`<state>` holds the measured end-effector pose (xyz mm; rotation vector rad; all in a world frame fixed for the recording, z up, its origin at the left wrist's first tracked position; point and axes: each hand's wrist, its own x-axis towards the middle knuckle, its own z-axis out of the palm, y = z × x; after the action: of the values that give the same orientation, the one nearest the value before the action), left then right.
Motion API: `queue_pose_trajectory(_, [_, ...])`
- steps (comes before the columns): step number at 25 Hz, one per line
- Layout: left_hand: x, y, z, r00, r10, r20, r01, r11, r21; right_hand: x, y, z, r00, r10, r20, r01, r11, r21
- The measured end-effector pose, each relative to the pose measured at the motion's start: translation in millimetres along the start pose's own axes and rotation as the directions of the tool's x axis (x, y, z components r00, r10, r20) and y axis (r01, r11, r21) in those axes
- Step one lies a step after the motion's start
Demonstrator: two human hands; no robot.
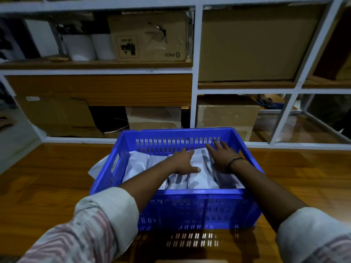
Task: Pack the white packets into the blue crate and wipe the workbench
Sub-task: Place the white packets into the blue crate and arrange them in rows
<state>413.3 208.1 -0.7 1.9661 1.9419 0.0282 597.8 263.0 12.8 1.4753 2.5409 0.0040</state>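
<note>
The blue crate is sitting on your workbench, holding white packets lying with long axes running away from you. Your left hand and right hand are resting flat, fingers spread, on them, gripping nothing.

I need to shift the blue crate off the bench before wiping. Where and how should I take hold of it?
Probably by the slot handle in each short end wall of the blue crate, coming in from the left and right sides. The left handle shows as a cutout under the rim; a white packet pokes through it, so tuck that in first.
</note>
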Motion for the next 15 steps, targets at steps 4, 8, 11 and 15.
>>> queue_pose_trajectory(4, [-21,-47,-29,0.975,-0.009,-0.222,-0.028,0.986,-0.162,6,-32,-19,0.998,0.017,-0.063,-0.013,0.998,0.061])
queue_pose_trajectory(8, [-45,-108,-56,0.924,-0.081,-0.373,-0.015,0.969,-0.247,24,-97,-39,0.986,0.003,-0.164,0.021,0.99,0.141])
queue_pose_trajectory(11, [-62,-169,-74,0.866,-0.175,-0.468,-0.032,0.915,-0.402,38,-152,-50,0.984,0.007,-0.176,0.03,0.978,0.206])
queue_pose_trajectory(15, [-93,-257,-80,0.77,-0.351,-0.533,-0.045,0.803,-0.594,60,-226,-59,0.981,-0.005,-0.192,0.056,0.964,0.259])
